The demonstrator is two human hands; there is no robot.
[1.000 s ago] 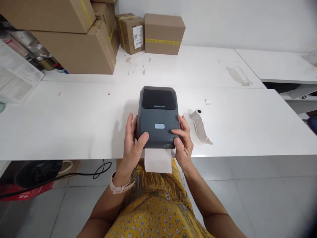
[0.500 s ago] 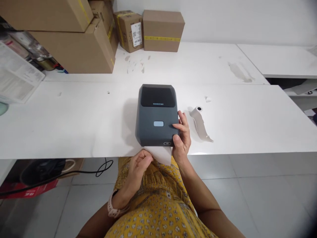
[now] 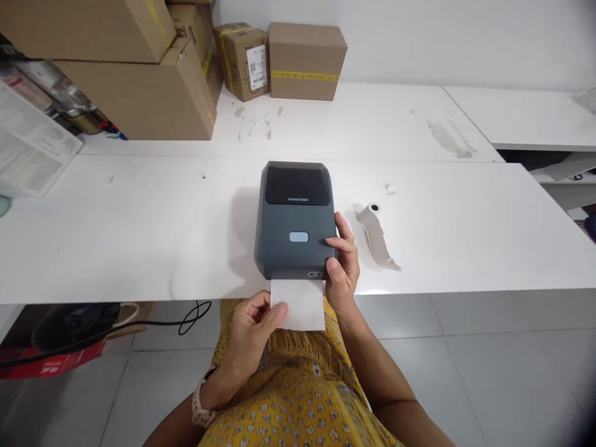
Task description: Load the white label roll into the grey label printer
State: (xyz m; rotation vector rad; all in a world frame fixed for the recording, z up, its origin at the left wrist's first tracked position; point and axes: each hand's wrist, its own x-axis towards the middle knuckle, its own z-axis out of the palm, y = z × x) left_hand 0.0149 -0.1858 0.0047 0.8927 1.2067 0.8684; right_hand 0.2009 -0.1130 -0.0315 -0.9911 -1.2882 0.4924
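Note:
A dark grey label printer [image 3: 298,217] stands at the front edge of the white table, with a pale blue button on top. White paper [image 3: 302,307] sticks out of its front, over the table edge. My left hand [image 3: 254,323] pinches the left side of this paper between thumb and fingers. Against the printer's right side, my right hand [image 3: 343,267] is curled, its thumb near the front corner and its fingertips on the side and top edge.
A small roll with a curling paper strip [image 3: 376,239] lies right of the printer, near a white scrap [image 3: 390,189]. Cardboard boxes [image 3: 305,62] stand at the back and left. A black cable [image 3: 162,323] hangs below the table's left part.
The paper now shows longer and flatter at the printer's front. My left hand has shifted down and left, its thumb on top of the paper. My right hand has stayed at the printer.

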